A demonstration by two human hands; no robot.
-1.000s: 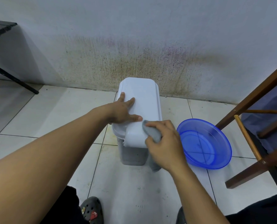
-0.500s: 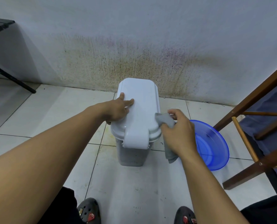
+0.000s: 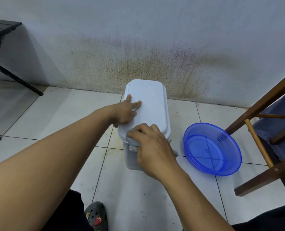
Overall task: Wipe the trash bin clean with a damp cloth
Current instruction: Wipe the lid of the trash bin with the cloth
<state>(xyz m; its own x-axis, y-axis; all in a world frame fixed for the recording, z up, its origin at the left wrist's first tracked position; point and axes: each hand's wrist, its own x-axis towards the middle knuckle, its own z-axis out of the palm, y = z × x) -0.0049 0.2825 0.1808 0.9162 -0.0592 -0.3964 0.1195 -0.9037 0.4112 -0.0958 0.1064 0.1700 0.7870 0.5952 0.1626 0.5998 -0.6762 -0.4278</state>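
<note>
A small white trash bin (image 3: pixel 152 105) with a closed flat lid stands on the tiled floor close to the stained wall. My left hand (image 3: pixel 124 111) rests flat on the left part of the lid, fingers stretched out. My right hand (image 3: pixel 152 147) grips a grey cloth (image 3: pixel 132 140) and presses it against the lid's near front edge. Most of the cloth is hidden under my fingers, and the bin's front is partly covered by that hand.
A blue plastic basin (image 3: pixel 211 148) sits on the floor just right of the bin. A wooden chair frame (image 3: pixel 261 104) stands at the far right. Black metal legs (image 3: pixel 13 77) are at the far left. My grey clog (image 3: pixel 96 216) shows at the bottom.
My right hand has carried the cloth from the bin's right side back to the lid's front edge. My left hand stays on the lid.
</note>
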